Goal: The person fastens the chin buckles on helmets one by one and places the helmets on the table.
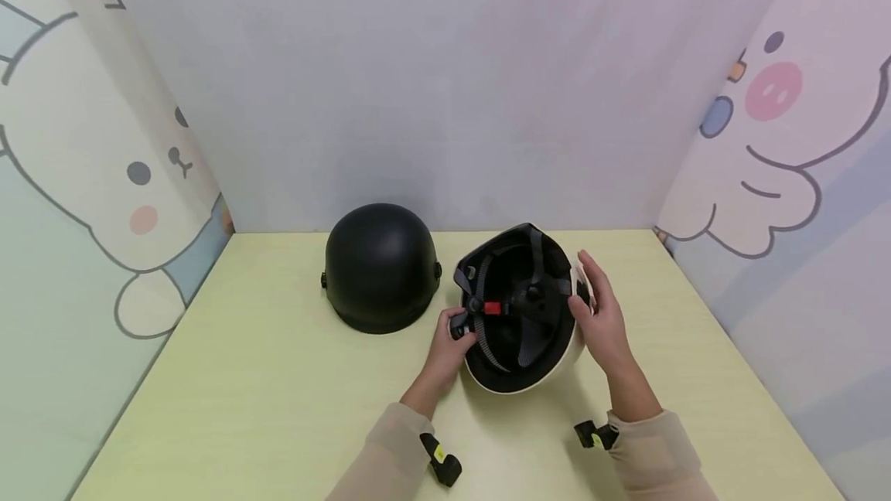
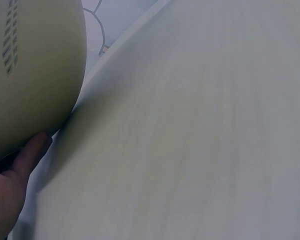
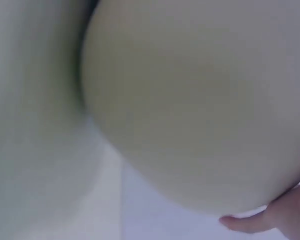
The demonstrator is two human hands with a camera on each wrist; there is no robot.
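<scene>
A white helmet [image 1: 569, 360] is tipped so that its black inside, with straps and a red buckle piece [image 1: 492, 308], faces the head camera. The left hand [image 1: 448, 348] grips its left edge, thumb on the near side. At the right edge the right hand [image 1: 607, 327] holds the helmet between thumb and fingers. The left wrist view shows the smooth shell with slotted vents [image 2: 11, 37] and part of the left hand [image 2: 12, 187]. In the right wrist view the blurred shell [image 3: 190, 115] covers much of the frame, the right hand [image 3: 285, 215] at its edge.
A black helmet [image 1: 379, 269] stands dome up to the left of the white one. Both are on a pale yellow table [image 1: 250, 377]. A plain pale wall [image 1: 418, 83] rises behind, with cartoon-printed walls at both sides. Each sleeve cuff carries a small black wrist device [image 1: 596, 434].
</scene>
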